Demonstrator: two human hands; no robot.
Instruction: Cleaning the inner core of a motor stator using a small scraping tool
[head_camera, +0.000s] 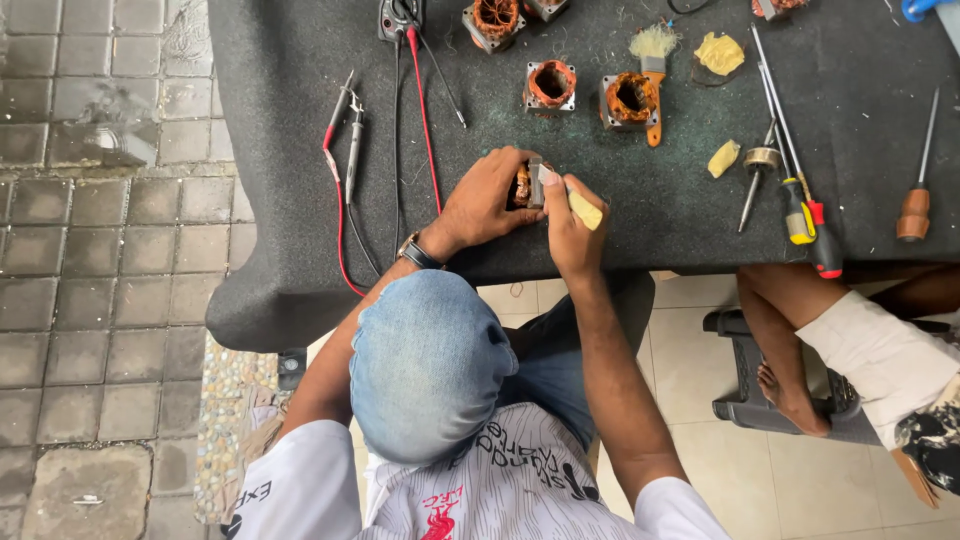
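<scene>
Nearest the camera is the person's head under a blue denim cap (430, 365), with both forearms reaching up to the dark worktop (280, 150). Left hand (487, 200), a watch (417, 251) at its wrist, is closed around a small stator (524, 186) with copper windings, holding it near the worktop's near edge. Right hand (568, 228) presses against the stator's other side, fingers curled and gripping a pale yellow piece (584, 210) that sticks out to the right; what that piece is cannot be told.

Just beyond the hands stand two more stators (551, 85), side by side, and a brush (654, 60) with a wooden handle lies against the right one. Further beyond, another stator (494, 22) sits at the far edge. Left of the hands, red and black test leads (345, 140) trail across the felt toward a meter (400, 15). Right of the hands lie yellow scraps (722, 55), then a bunch of screwdrivers (800, 205) with yellow and red handles, and well apart one with a wooden handle (913, 210). Below that edge, another person's bare legs (790, 340) rest on a grey stool (750, 390).
</scene>
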